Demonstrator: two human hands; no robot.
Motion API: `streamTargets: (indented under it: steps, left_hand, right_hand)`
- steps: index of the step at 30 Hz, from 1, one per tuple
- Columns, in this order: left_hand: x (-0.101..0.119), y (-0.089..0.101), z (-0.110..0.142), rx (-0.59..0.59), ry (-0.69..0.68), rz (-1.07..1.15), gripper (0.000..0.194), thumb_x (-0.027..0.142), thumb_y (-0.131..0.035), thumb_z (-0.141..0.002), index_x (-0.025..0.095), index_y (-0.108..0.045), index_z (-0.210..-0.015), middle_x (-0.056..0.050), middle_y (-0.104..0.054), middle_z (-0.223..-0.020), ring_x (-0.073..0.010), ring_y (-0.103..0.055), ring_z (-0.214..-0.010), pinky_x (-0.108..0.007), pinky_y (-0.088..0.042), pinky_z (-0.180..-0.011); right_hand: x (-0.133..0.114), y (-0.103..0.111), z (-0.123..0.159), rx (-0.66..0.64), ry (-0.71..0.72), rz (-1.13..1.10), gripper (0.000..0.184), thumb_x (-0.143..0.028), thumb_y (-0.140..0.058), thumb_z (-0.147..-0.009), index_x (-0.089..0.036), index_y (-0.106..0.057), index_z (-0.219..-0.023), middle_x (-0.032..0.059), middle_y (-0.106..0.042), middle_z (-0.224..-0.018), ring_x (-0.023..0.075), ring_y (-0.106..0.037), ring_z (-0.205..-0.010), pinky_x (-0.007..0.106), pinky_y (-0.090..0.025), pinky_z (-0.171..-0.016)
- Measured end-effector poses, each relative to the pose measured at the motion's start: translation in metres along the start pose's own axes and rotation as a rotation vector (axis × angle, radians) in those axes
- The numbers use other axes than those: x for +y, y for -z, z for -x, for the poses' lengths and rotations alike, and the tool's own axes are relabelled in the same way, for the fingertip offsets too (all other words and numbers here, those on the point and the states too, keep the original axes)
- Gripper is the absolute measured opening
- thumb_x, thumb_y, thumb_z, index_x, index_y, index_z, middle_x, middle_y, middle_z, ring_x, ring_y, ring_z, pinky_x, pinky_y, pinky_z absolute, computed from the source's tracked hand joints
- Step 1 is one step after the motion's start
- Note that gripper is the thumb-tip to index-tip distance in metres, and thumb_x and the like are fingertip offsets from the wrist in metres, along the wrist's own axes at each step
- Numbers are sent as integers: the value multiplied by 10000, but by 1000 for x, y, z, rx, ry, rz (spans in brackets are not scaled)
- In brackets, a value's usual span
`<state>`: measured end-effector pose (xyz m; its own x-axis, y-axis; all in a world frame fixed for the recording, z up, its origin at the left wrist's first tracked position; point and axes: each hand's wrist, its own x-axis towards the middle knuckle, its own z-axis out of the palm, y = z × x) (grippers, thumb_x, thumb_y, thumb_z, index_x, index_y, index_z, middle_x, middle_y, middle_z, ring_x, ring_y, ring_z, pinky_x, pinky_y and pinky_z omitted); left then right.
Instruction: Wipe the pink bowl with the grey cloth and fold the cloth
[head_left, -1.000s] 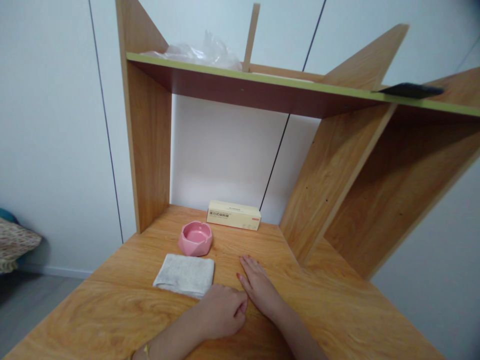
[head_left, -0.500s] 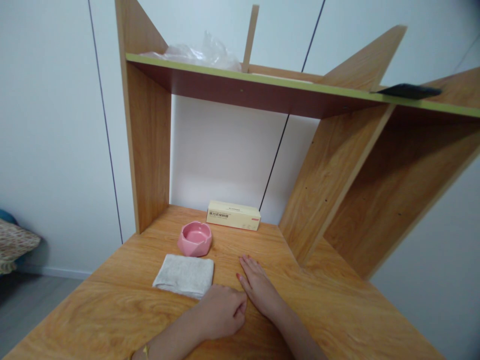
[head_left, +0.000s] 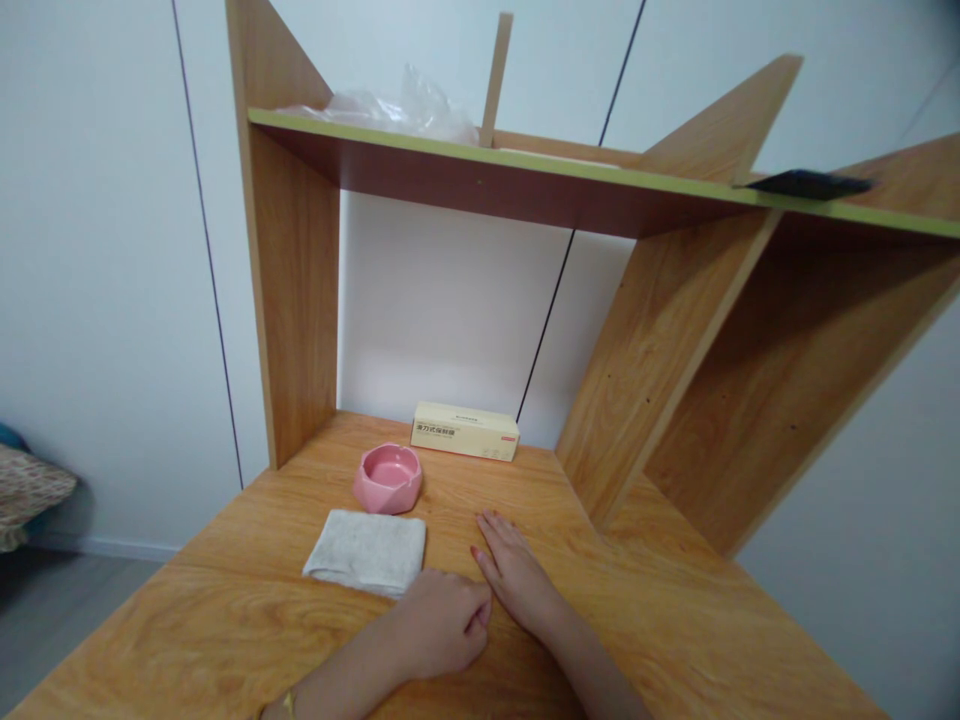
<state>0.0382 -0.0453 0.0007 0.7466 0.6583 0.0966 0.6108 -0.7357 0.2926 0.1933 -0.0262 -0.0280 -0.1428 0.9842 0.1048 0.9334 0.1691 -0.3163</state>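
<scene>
My left hand [head_left: 444, 622] is closed into a fist on the wooden desk [head_left: 675, 640], and nothing shows between its curled fingers. Its knuckles are close to the near right corner of a folded grey-white cloth [head_left: 366, 552]. Beside it, my right hand [head_left: 517, 575] lies flat on the desk with the fingers stretched forward and the thumb apart. No object is under it that I can see. Just behind the cloth stands a pink faceted bowl [head_left: 388, 480], like an ashtray. Farther back, a cream cling film box [head_left: 465, 432] with printed lettering lies along the rear edge.
Above the desk runs a shelf [head_left: 450, 160] with a clear plastic bag [head_left: 405, 108] and a flat dark object [head_left: 810, 184] on it. Upright wooden panels bound the desk space, one at the left [head_left: 296, 300] and a slanting divider [head_left: 667, 350] at the right.
The whole view has shifted very slightly to the left. Both hands and the objects on the desk keep their places.
</scene>
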Motion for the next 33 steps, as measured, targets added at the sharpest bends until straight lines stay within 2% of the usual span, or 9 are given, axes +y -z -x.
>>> streamTargets:
  steps: [7,33]
  left_hand:
    - [2,2,0,-18,12,-18,160,164,-409,-729,212,-561,-735,4,-649,-705,-165,-592,-644,-225,-408,-569]
    - [2,3,0,-12,9,-18,148,151,-413,-730,206,-551,-722,3,-649,-704,-165,-592,-638,-229,-412,-566]
  right_hand:
    - [-2,3,-1,-40,-8,22,565,-394,-257,-868,-41,-371,-1294,127,-329,-1366,224,-233,-1281,364,-157,-1058]
    - [1,-1,-1,-3,4,9,554,-405,-262,-866,-76,-377,-1297,113,-349,-1358,217,-251,-1275,374,-173,-1053]
